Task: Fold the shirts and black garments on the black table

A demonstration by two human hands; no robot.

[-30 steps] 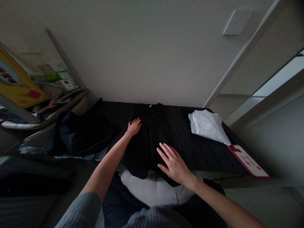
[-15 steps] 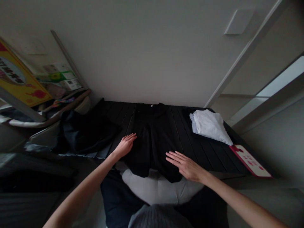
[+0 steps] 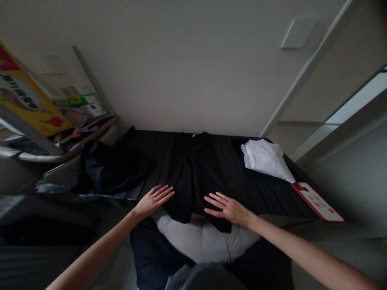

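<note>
A black garment (image 3: 193,177) lies spread flat on a dark slatted table (image 3: 260,195), with a small white label at its far edge. Its lower end splits into two hanging parts that droop over the table's near edge. My left hand (image 3: 153,201) lies palm down, fingers apart, with its fingertips at the garment's left side. My right hand (image 3: 228,209) rests flat on the garment's lower right part, fingers spread. Neither hand holds anything.
A folded white cloth (image 3: 266,159) sits at the table's right, with a red-printed white card (image 3: 317,202) at the corner. A dark crumpled garment (image 3: 111,171) lies on the left. A grey cushion (image 3: 205,237) lies below the near edge. A wall stands behind.
My left hand has slid down the garment's left side toward me. My right hand has shifted slightly right and turned flatter across the garment. The white cloth and card have not moved.
</note>
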